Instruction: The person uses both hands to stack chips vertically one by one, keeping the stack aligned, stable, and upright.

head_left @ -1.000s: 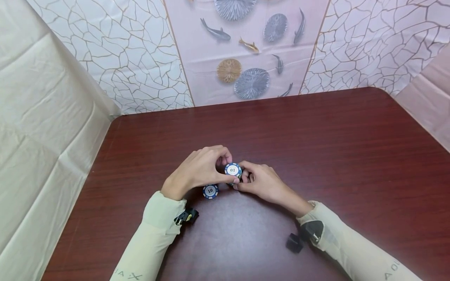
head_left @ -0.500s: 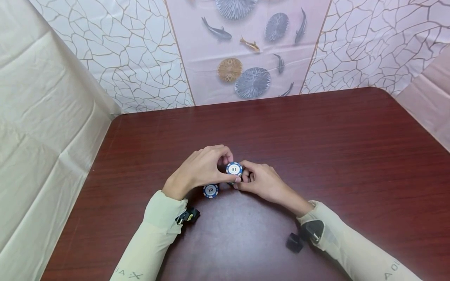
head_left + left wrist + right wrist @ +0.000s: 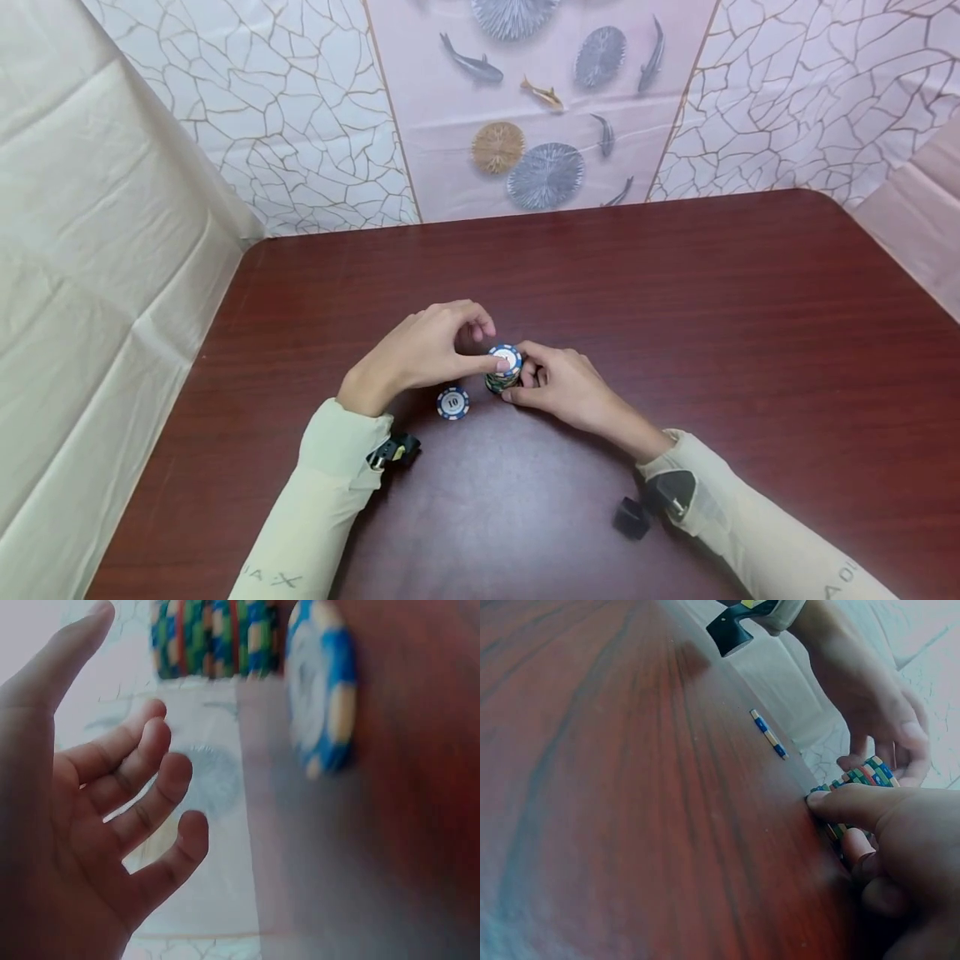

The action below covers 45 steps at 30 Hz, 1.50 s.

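Note:
A stack of poker chips (image 3: 502, 379) stands upright on the table, with a blue-and-white chip on top and green and red edges below. My right hand (image 3: 566, 387) grips the stack's right side near its base between thumb and fingers. Over the stack's left side hovers my left hand (image 3: 429, 346), thumb and fingers spread apart, the thumb tip overlapping the top chip in the head view. The left wrist view has that hand (image 3: 112, 802) holding nothing, apart from the stack (image 3: 216, 637). One loose blue-and-white chip marked 10 (image 3: 453, 403) lies flat, left of the stack.
The dark red-brown wooden table (image 3: 675, 275) reaches back to a patterned cloth wall (image 3: 465, 183). A pale cloth (image 3: 112, 275) hangs along the left edge. Black wrist-worn devices sit on both sleeves, the right one (image 3: 633, 517) low above the table.
My left hand has let go of the top blue-and-white chip and drawn slightly left, its fingers spreading. The right hand keeps its grip on the stack. The view has shifted slightly.

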Each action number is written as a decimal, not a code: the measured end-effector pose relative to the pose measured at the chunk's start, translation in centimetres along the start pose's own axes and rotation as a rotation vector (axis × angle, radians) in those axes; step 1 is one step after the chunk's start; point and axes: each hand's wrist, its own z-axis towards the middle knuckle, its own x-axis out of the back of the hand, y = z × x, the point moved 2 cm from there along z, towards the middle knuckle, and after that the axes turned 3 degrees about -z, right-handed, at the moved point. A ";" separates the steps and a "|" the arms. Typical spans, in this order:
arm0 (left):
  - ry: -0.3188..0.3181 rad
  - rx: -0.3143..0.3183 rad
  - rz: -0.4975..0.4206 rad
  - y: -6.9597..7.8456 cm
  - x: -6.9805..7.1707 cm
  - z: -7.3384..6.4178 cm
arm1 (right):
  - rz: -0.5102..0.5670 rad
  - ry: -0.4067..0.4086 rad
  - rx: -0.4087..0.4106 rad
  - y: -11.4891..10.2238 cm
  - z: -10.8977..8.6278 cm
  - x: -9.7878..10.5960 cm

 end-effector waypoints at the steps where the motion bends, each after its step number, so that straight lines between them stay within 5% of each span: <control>1: 0.000 0.003 -0.035 -0.2 0.3 -0.1 | 0.004 0.000 0.003 0.0 0.1 0.0; 5: -0.030 -0.010 -0.183 -1.4 1.4 -0.8 | 0.016 -0.004 0.007 -0.2 0.2 -0.1; 10: -0.173 -0.013 -0.273 -2.9 1.8 -1.7 | -0.003 0.015 -0.009 -0.1 0.1 0.2; 15: -0.315 -0.013 -0.319 -4.0 2.0 -2.6 | -0.010 0.011 -0.009 -0.1 -0.1 0.3; 22: -0.410 -0.004 -0.282 -4.2 1.3 -2.5 | -0.004 0.017 -0.011 0.0 -0.3 0.3; 45: -0.405 -0.014 -0.230 -4.1 0.3 -2.6 | 0.001 0.024 -0.003 -0.1 0.0 -0.3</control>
